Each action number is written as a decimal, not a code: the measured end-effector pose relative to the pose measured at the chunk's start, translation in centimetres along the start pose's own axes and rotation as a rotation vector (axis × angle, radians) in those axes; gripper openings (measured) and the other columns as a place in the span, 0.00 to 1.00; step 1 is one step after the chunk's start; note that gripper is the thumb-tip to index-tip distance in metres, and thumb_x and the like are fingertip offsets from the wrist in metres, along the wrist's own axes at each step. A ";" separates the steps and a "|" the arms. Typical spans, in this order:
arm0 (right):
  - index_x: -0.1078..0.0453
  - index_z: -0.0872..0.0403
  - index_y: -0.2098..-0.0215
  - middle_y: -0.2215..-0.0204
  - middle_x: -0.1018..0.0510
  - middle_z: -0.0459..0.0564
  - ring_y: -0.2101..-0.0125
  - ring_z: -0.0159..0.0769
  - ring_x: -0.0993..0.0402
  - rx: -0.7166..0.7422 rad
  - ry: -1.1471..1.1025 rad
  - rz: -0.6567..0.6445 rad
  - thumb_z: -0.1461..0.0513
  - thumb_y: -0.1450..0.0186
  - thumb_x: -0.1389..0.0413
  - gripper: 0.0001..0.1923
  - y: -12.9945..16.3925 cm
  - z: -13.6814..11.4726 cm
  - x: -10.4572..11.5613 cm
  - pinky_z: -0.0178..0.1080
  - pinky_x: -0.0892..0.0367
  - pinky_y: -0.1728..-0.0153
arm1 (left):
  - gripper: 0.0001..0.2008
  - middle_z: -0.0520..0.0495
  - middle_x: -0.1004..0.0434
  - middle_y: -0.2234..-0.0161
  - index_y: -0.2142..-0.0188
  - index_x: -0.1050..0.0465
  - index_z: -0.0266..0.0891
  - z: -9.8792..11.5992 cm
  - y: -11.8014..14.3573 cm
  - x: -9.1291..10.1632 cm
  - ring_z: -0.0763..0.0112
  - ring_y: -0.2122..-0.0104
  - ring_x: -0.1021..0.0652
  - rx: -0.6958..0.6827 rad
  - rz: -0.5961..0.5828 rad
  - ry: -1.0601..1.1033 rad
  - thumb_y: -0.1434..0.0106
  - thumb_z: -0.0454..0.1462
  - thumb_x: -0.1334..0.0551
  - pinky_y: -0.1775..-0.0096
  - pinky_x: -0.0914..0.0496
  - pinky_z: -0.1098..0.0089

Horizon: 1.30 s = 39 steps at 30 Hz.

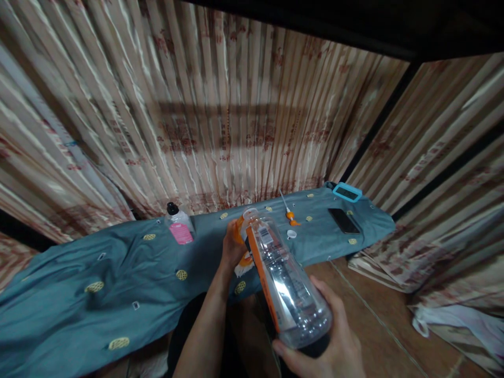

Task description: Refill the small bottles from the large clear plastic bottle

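Note:
My right hand (331,336) grips a large clear plastic bottle (293,283) with an orange-edged label near its base. The bottle is tilted, its open neck pointing away from me and lower than its base. My left hand (233,244) is closed around an orange bottle (238,230) with a white patch on its lower label. That bottle stands by the clear bottle's neck and is partly hidden behind it. Whether the two mouths touch, I cannot tell. Beyond them lie an orange pump head (290,216) with a long tube and a small white cap (291,233).
A teal cloth with yellow motifs covers the narrow bench (129,262). At left stands a pink-labelled bottle (181,231) with a black top. To the right lie a black phone (343,220) and a blue-framed device (347,192). Patterned curtains (236,115) hang close behind.

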State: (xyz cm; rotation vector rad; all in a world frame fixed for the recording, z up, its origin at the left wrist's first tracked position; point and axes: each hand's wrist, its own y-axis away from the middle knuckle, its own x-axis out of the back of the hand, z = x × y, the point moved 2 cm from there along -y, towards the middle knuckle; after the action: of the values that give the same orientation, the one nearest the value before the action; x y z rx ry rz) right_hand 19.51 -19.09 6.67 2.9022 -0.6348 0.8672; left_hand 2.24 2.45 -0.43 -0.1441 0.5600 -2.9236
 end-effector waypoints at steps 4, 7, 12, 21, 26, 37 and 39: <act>0.42 0.49 0.38 0.51 0.16 0.54 0.53 0.56 0.16 0.007 0.003 0.018 0.51 0.53 0.36 0.46 0.0 -0.3 0.0 0.54 0.22 0.54 | 0.18 0.45 0.19 0.58 0.55 0.31 0.43 0.1 -0.1 -0.1 0.58 0.59 0.19 0.024 -0.005 0.009 0.44 0.43 0.33 0.53 0.24 0.57; 0.41 0.49 0.38 0.48 0.17 0.55 0.52 0.56 0.17 0.024 0.001 0.030 0.50 0.52 0.36 0.45 0.0 -0.3 -0.1 0.53 0.22 0.54 | 0.18 0.45 0.19 0.57 0.54 0.31 0.43 0.2 -0.1 -0.1 0.59 0.58 0.19 0.035 -0.004 0.000 0.43 0.43 0.35 0.53 0.25 0.58; 0.41 0.49 0.38 0.47 0.18 0.56 0.52 0.57 0.17 -0.001 -0.005 0.032 0.50 0.53 0.36 0.46 0.0 -0.2 -0.2 0.54 0.22 0.54 | 0.18 0.45 0.19 0.56 0.54 0.30 0.43 0.2 -0.1 0.0 0.59 0.58 0.19 0.029 -0.022 0.008 0.42 0.45 0.34 0.53 0.25 0.58; 0.43 0.47 0.36 0.53 0.16 0.53 0.56 0.56 0.15 0.032 -0.025 0.041 0.53 0.54 0.34 0.48 0.1 0.6 -0.5 0.53 0.22 0.57 | 0.21 0.42 0.20 0.55 0.54 0.31 0.42 0.3 0.0 0.0 0.55 0.56 0.20 0.047 -0.015 0.026 0.43 0.48 0.33 0.51 0.27 0.56; 0.43 0.47 0.37 0.49 0.17 0.56 0.55 0.59 0.16 0.017 -0.004 0.043 0.52 0.54 0.33 0.49 0.0 0.6 -0.5 0.56 0.23 0.57 | 0.21 0.42 0.21 0.57 0.55 0.30 0.42 0.3 0.0 0.0 0.55 0.58 0.20 0.044 -0.031 0.040 0.43 0.49 0.32 0.53 0.27 0.56; 0.41 0.47 0.37 0.48 0.18 0.55 0.52 0.59 0.17 0.035 0.016 0.065 0.51 0.55 0.33 0.48 0.0 0.6 -0.4 0.56 0.22 0.55 | 0.21 0.44 0.20 0.59 0.55 0.30 0.42 0.4 -0.1 -0.1 0.59 0.59 0.20 0.054 -0.012 0.055 0.42 0.50 0.34 0.54 0.27 0.59; 0.40 0.47 0.37 0.48 0.18 0.55 0.52 0.59 0.17 0.039 0.029 0.069 0.51 0.55 0.32 0.49 0.0 0.5 -0.3 0.55 0.22 0.55 | 0.21 0.44 0.21 0.58 0.55 0.30 0.42 0.4 -0.1 0.0 0.59 0.59 0.20 0.050 -0.011 0.047 0.43 0.50 0.34 0.54 0.27 0.59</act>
State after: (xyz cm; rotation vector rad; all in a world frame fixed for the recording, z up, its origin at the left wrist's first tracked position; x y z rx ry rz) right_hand 19.53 -19.06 6.03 2.9120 -0.7284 0.9384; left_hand 2.32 2.41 -0.06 -0.0734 0.4935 -2.9555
